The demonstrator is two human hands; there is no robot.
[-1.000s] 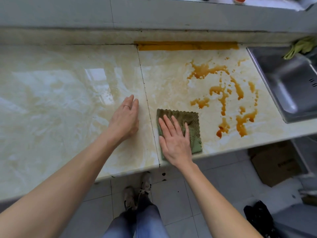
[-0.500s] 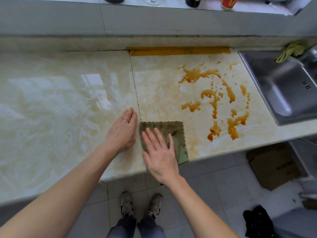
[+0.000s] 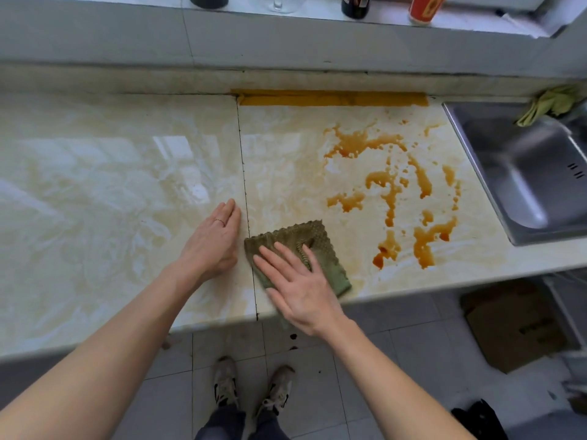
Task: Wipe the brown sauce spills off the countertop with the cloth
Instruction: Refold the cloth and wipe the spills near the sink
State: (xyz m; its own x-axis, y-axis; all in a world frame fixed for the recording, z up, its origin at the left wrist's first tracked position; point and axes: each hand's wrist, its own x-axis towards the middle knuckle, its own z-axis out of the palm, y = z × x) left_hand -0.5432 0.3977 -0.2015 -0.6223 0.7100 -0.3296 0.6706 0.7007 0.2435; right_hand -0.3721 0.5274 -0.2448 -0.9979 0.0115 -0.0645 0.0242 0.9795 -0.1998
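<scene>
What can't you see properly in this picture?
Head view only:
- Part of the cloth lies under the right hand.
- The red cup and dark bottle on the ledge are cut off by the top edge.
- The sink runs past the right edge.
- The cardboard box print is too blurred to read.

the glossy cream marbled bench (image 3: 127, 185) spans the upper half of the frame, with a dark seam (image 3: 246, 201) running top to bottom near the middle. right of the seam, brown sauce spills (image 3: 359, 144) lie in blotches and drips. a green cloth (image 3: 327, 258) lies at the front edge, the right hand (image 3: 298, 290) flat on it. the left hand (image 3: 216, 239) rests flat just left of the seam. an orange strip (image 3: 330, 98) lines the back edge.
</scene>
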